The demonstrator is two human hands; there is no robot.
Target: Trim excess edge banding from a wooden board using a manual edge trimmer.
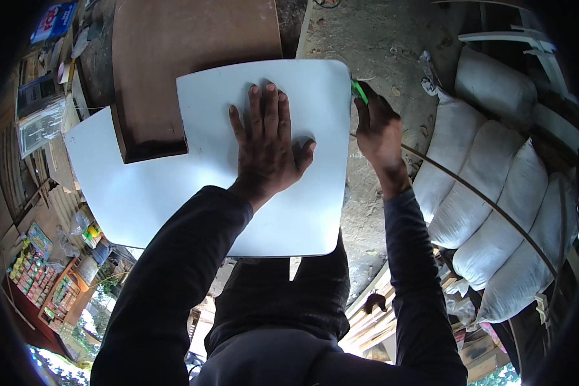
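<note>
A white panel [289, 212] with rounded corners lies flat in front of me. My left hand [267, 138] rests on it, palm down, fingers stretched out and thumb spread. Beyond the panel's right edge, my right hand [378, 125] is closed with fingers bent. From its fingertips a slim bright green piece [360, 91] sticks out against the panel's far right corner; most of it is hidden, so its kind is unclear. A long thin brown strip or cord [489, 201] runs from beside my right wrist toward the lower right; whether the hand holds it too, I cannot tell.
A brown board [196, 32] lies at the far side, its narrow leg overlapping the white surface. Several stuffed white sacks [486, 186] lie along the right. Wooden planks [373, 318] are low at right. Shelves of small colourful packets [35, 276] stand at left.
</note>
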